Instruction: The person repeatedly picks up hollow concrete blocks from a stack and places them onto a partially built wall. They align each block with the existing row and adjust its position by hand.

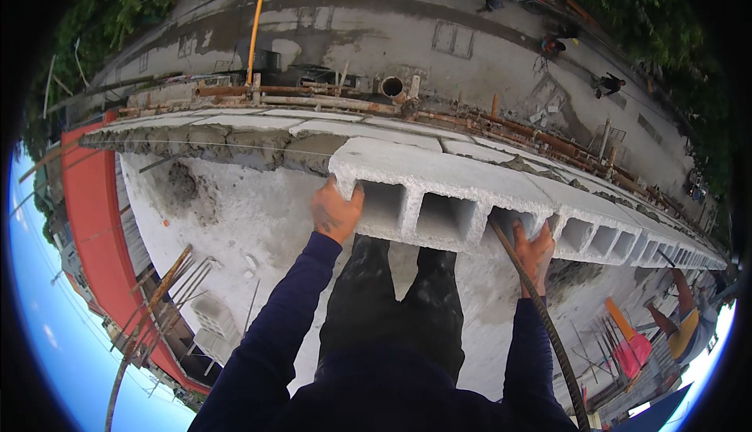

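Observation:
A grey hollow concrete block (407, 167) sits at the near end of a course of blocks on the wall, its open cavities facing me. My left hand (338, 211) is closed round its left end, some fingers hidden against the block. My right hand (535, 250) grips its right end, with fingers reaching into the right-hand cavity. A ribbed steel bar (542, 307) runs up from the lower edge, past my right hand, to that cavity. Rough wet-looking mortar (251, 142) lies along the wall left of the block. A thin string (270, 149) stretches over the mortar.
Rusty pipes (313, 101) and an upright orange pole (256, 36) stand beyond the wall. Far below, people (608, 85) are on a paved street. At left are a red beam (88, 189), steel bars (149, 314) and stacked blocks (215, 324). Another person (689, 324) is at right.

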The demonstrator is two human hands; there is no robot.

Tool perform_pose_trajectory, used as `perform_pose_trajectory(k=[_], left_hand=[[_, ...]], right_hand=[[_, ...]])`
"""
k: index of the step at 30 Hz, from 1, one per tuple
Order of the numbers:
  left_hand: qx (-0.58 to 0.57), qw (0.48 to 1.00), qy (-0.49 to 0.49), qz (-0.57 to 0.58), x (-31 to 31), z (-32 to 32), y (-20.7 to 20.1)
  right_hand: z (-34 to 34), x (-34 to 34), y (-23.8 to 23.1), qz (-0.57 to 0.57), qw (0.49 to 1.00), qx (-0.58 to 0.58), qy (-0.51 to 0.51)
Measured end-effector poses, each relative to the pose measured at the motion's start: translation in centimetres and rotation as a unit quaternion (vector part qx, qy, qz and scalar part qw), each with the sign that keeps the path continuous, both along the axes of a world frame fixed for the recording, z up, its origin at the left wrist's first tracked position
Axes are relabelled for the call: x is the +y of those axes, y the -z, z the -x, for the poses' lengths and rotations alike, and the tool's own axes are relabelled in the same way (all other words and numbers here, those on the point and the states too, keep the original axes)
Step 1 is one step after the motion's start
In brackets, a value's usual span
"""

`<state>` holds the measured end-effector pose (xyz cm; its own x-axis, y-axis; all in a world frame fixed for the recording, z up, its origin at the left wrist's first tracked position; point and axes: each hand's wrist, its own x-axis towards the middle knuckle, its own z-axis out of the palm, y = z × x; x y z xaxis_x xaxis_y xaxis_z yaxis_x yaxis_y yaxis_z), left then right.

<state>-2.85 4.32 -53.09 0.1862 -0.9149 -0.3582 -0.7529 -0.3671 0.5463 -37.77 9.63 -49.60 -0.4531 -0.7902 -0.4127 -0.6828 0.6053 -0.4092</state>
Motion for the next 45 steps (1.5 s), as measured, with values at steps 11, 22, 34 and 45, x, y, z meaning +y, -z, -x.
perform_pose_trajectory(k=[11, 22, 34, 45], left_hand=[[0.010, 0.998, 0.008, -0.058, -1.3, -0.1, -0.9], [0.042, 0.999, 0.023, -0.022, -0.9, 0.3, -3.6], [0.035, 0.997, -0.002, -0.071, -0.8, 0.6, -3.4], [0.052, 0.996, 0.006, -0.070, -0.7, 0.4, -1.2]], right_hand=[[0.2, -1.0, 0.0, -0.016, 0.999, 0.030, -0.019], [0.7, -0.3, -0.7, 0.011, 0.999, 0.015, -0.033], [0.7, -1.0, -0.4, 0.027, 0.998, 0.017, -0.057], [1.2, -0.3, 1.7, 0.025, 0.997, 0.011, -0.078]])
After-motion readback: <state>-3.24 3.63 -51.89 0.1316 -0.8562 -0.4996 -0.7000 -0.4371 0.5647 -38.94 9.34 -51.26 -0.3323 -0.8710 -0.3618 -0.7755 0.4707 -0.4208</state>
